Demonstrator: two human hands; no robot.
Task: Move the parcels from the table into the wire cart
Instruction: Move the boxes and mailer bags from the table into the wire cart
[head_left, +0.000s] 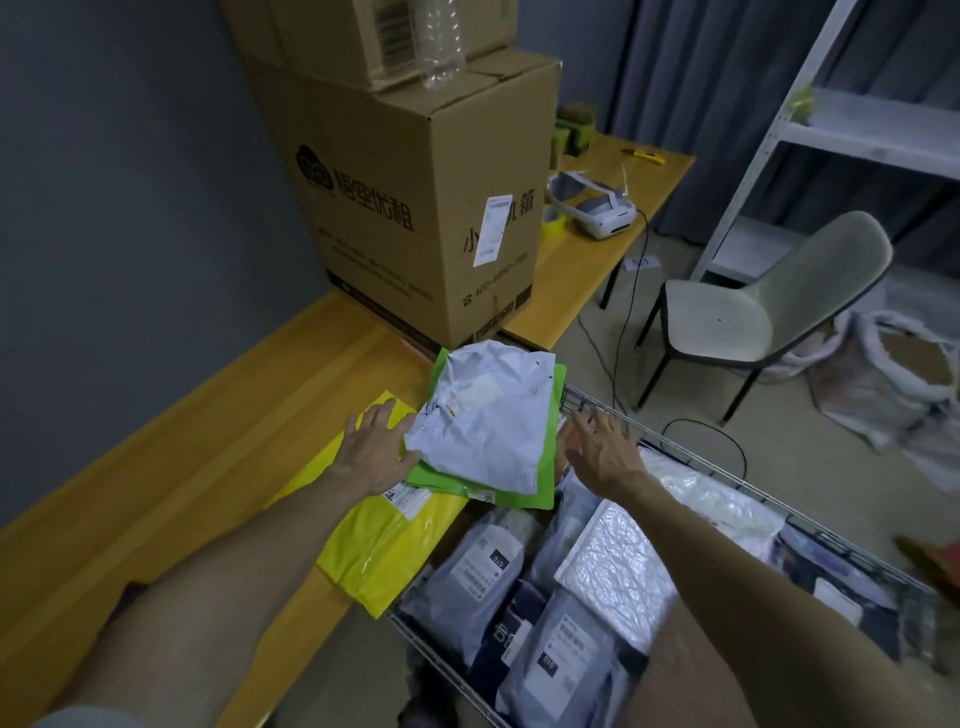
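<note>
A crumpled white parcel (488, 415) lies on a green parcel (431, 475), both stacked over a yellow parcel (374, 545) at the edge of the wooden table (171, 493). My left hand (376, 447) rests flat on the yellow parcel, thumb against the white parcel's left edge, fingers spread. My right hand (602, 447) hovers with straight fingers beside the stack's right edge, above the wire cart (727, 473). The cart holds several grey and white bagged parcels and a bubble mailer (623, 561).
Large stacked cardboard boxes (415, 208) stand on the table behind the parcels. A headset (597, 208), tape roll and cutter lie on the far table. A grey chair (769, 306), white shelving (857, 130), cables and bags occupy the floor at right.
</note>
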